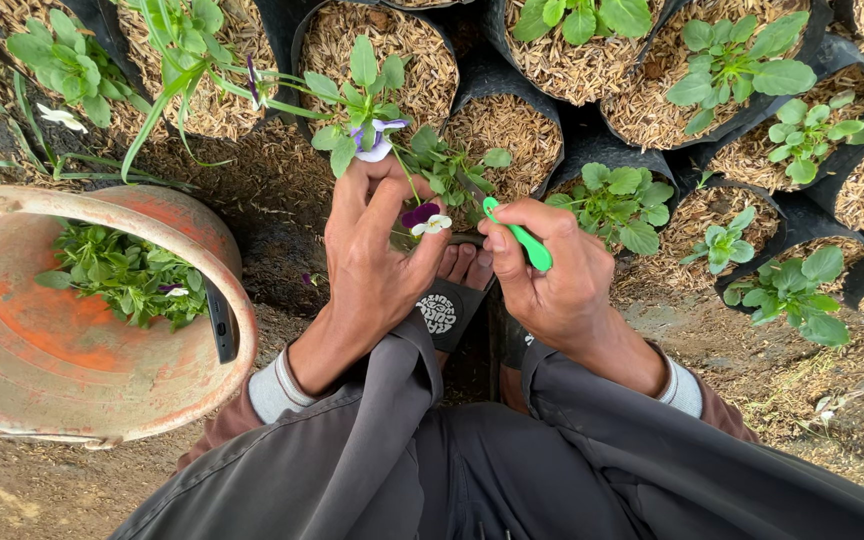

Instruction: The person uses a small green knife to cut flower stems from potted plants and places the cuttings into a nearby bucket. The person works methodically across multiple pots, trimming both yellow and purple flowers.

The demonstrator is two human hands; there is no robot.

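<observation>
One view is given — worn on the head, aimed steeply down, close over the hands (472, 265), knees and pots (512, 130) — no second view.

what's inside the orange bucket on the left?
The orange bucket holds a heap of cut green leafy sprigs with a few small flowers. Whatever lies beneath the heap is covered. A dark flat object sits at the rim.

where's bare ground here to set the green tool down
Bare dirt lies between the orange bucket and the left hand, and right of the right hand below the grow bags. The bags above sit packed rim to rim.
</observation>
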